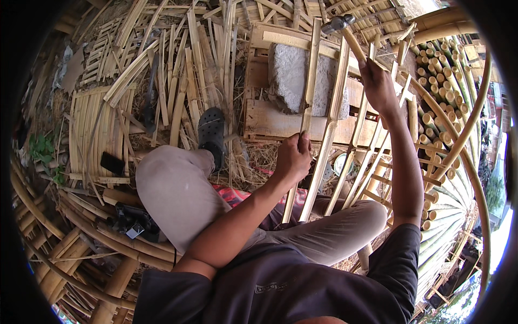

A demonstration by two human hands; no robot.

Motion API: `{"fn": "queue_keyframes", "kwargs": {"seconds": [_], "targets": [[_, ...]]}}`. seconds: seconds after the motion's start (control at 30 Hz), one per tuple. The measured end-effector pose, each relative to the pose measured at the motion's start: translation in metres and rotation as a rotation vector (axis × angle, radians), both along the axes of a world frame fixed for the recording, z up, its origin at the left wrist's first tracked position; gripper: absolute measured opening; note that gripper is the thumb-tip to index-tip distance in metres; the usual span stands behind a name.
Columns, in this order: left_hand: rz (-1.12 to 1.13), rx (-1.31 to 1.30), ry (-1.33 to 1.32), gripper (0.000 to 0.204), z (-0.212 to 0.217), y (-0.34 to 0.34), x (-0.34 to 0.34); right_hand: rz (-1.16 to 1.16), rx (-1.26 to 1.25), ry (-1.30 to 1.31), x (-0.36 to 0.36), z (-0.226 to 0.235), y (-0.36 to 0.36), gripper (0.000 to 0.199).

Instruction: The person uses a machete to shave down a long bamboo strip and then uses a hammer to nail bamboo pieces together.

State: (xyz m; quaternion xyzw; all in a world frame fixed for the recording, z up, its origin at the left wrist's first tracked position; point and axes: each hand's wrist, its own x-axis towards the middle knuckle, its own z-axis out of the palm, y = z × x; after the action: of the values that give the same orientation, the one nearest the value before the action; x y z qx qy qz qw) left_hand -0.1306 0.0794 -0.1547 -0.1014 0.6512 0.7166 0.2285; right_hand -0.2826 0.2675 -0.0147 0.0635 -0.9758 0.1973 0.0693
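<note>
My left hand (294,157) is closed around a long split bamboo slat (311,81), which runs from my lap up across the grey stone block (294,73). Raised at the upper right, my right hand (379,86) grips the wooden handle of a hammer (353,44); its metal head is above the slats, apart from them. Beside the held slat, several more slats (326,146) fan out over my leg toward the far side. A bamboo crosspiece (288,40) lies across their far ends. The stone rests on a wooden pallet (259,120).
Loose bamboo strips (186,81) cover the ground ahead and left. A slatted bamboo panel (89,129) lies left, near a black phone (112,163). Stacked bamboo poles (440,81) stand at the right, with a curved pole (468,156) before them. My clog (210,135) is left of the pallet.
</note>
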Motion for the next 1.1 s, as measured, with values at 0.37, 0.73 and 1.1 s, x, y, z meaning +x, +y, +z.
{"fn": "queue_keyframes", "kwargs": {"seconds": [0.37, 0.73, 1.1], "targets": [[0.01, 0.008, -0.035, 0.038, 0.008, 0.0, 0.001, 0.102, 0.06, 0.066, 0.012, -0.01, 0.0, 0.029], [0.004, 0.0, -0.057, 0.037, 0.009, -0.003, -0.001, 0.01, -0.041, 0.227, 0.021, 0.015, -0.013, 0.024], [0.011, -0.196, 0.1, 0.04, 0.007, -0.005, 0.002, 0.001, -0.065, 0.28, 0.024, 0.036, -0.02, 0.029]]}}
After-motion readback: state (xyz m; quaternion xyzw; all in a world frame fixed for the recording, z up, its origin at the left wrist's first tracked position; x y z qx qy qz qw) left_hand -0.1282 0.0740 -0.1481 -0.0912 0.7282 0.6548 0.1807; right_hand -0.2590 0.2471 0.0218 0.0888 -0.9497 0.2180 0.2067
